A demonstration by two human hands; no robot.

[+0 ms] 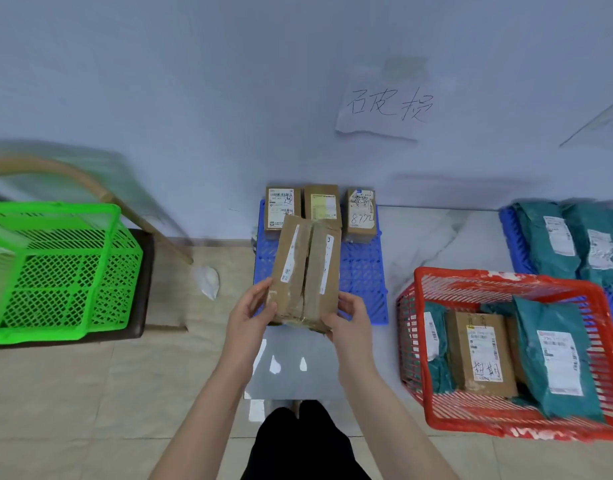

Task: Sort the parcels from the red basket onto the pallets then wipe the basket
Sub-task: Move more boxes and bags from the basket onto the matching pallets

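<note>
Clearly both hands are on one parcel: the left hand grips the near left corner of a brown cardboard box, and the right hand is curled round its near right corner. The box is held in the air, slanting away from the hands over a blue pallet. Just past its far end, three smaller boxes stand in a row on the pallet. Its top flaps gape along a taped middle seam, so it is probably stiff at the edges but weak down the centre. A hold on the outer corners and underside, as now, seems safer than pressing on the seam. It looks light enough to carry by one end. Off to the side of the right hand sits the red basket, with another cardboard box and teal mailer bags inside. The bags look soft and likely slippery.
</note>
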